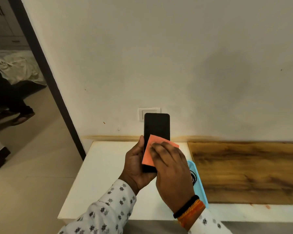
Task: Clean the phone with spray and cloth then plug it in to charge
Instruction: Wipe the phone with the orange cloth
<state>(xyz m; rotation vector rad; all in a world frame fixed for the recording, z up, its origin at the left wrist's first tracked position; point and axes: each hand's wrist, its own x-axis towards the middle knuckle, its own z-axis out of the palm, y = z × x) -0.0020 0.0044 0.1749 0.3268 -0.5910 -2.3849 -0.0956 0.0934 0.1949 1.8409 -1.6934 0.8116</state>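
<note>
**Cloth on the phone screen**

Nearest to me were my patterned white sleeves, and on my right wrist a black band and an orange thread bracelet. My right hand lay flat with its fingers loosely spread, pressing the orange cloth down on the lower half of the phone. The fingertips looked blurred, so I could not tell how firmly each one sat on the cloth.

My left hand was curled around the phone from below and from its left edge, thumb lying up along that edge, cradling the lower end in my palm. The phone stood nearly upright, screen dark and facing me, its top half bare above the cloth.

Below both hands was the white tabletop. Just to the right of my right hand, partly hidden under it, a light blue tray rested on that surface, with something round and black-and-white in it that I could not make out. Further right lay a brown wooden panel, against the wall.

Beyond the phone, its top edge overlapped a white wall socket plate on the pale wall. Far off to the left of my left hand, a dark door frame opened onto another room, where a person's legs and sandals showed on the floor.
</note>
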